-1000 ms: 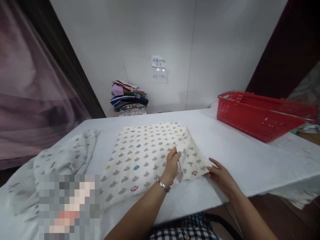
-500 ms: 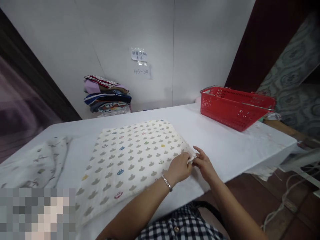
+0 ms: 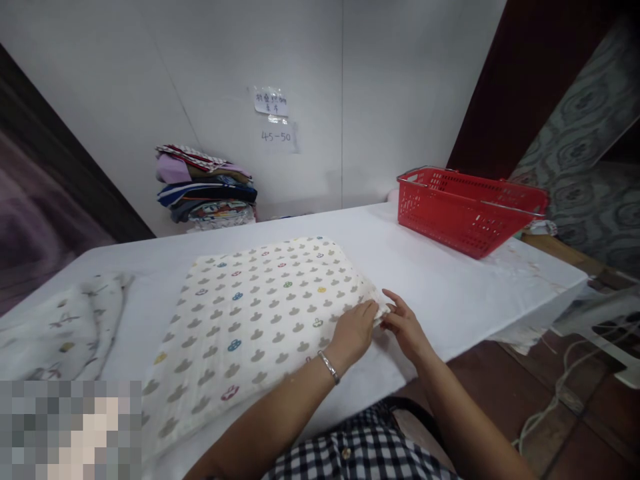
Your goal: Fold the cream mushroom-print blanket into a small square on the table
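Observation:
A cream cloth point(image 3: 250, 313) printed with grey cloud-like shapes and small coloured motifs lies spread flat on the white-covered table point(image 3: 380, 247). At its near right corner, my left hand point(image 3: 354, 330) has its fingers closed together on the fabric, the bracelet showing on that wrist. My right hand point(image 3: 406, 328) pinches the bunched corner edge from the right with thumb and fingers, its index finger raised a little. The fingertips of both hands nearly meet there, and part of the corner is hidden beneath them.
A red plastic basket point(image 3: 465, 217) stands at the table's back right. A stack of folded fabrics point(image 3: 207, 190) sits at the back left against the wall. Another printed cloth point(image 3: 65, 327) lies crumpled at the left, above a pixelated patch. White cables point(image 3: 555, 393) run across the floor at right.
My left fingers have flattened somewhat over the cloth's corner, and my right hand stays at the edge. The whole view has shifted slightly. The cloth at the left has moved a little.

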Tool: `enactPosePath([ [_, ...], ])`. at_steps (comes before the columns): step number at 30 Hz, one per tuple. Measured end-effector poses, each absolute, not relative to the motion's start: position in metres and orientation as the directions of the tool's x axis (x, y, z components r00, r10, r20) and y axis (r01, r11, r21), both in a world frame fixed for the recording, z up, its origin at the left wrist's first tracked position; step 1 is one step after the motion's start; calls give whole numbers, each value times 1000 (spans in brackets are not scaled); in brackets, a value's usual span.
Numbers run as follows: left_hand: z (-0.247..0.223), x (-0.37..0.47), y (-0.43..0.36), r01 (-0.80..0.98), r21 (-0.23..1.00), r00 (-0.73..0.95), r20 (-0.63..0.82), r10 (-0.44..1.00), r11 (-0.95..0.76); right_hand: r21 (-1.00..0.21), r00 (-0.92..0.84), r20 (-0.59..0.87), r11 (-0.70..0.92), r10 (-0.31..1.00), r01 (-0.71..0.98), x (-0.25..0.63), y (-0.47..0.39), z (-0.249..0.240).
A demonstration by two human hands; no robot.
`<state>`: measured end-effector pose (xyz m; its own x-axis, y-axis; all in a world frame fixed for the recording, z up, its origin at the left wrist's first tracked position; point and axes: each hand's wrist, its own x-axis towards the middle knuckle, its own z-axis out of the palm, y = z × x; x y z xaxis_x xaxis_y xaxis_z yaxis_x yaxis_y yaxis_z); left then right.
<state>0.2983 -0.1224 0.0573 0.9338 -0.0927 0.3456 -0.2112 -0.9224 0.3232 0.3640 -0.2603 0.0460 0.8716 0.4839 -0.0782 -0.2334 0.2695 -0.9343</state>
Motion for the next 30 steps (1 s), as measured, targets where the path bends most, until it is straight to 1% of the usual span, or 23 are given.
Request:
enactPosePath([
  [4, 51, 297, -128, -177, 337, 939, 339, -56, -925, -935, 871, -95, 256, 482, -243, 363, -261, 47],
  [8, 51, 296, -127, -199, 287, 931, 353, -90, -937, -927, 864, -109, 263, 492, -267, 362, -262, 49],
  [10, 51, 296, -129, -200, 284, 933, 346, -95, -938, -928, 865, -122, 254, 486, -273, 360, -261, 50],
  [14, 47, 295, -133, -217, 288, 934, 339, -113, -933, -959, 904, -156, 157, 397, -235, 360, -259, 49],
  [17, 42, 289, -132, -200, 270, 936, 337, -103, -942, -965, 931, -148, 156, 334, -210, 362, -261, 45],
  [20, 41, 272, -121, -122, 261, 949, 312, -36, -958, -965, 936, -155, 156, 316, -212, 363, -265, 42],
  [22, 42, 253, -108, -41, 264, 957, 287, 38, -964, -965, 935, -172, 136, 310, -223, 362, -269, 40],
  [25, 43, 217, -84, 103, 262, 953, 249, 171, -959, -959, 927, -209, 122, 311, -257, 362, -275, 38],
  [30, 35, 158, -55, 352, 250, 884, 228, 408, -902, -937, 922, -227, 186, 314, -295, 366, -276, 37],
])
